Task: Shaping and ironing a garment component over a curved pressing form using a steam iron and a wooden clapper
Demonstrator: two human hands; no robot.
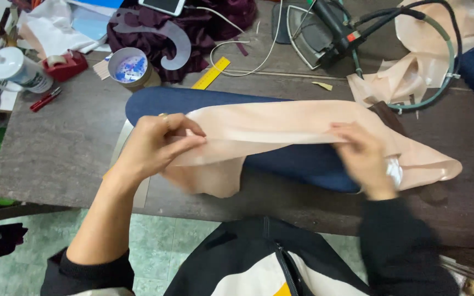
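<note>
The peach fabric (281, 129) lies stretched over the blue sleeve board (303, 164), in the middle of the grey table (56, 142). The left hand (152, 145) pinches its folded edge; the right hand (363, 156) is blurred, apparently gripping the other end. Slippery as the cloth looks, it might slide off the board. The iron (316, 30) sits well beyond the board.

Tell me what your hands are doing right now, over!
Left hand pinching the peach fabric at its left end. Right hand gripping its right part, blurred. Fabric stretched over the blue padded board. Iron and yellow ruler lie behind.
</note>
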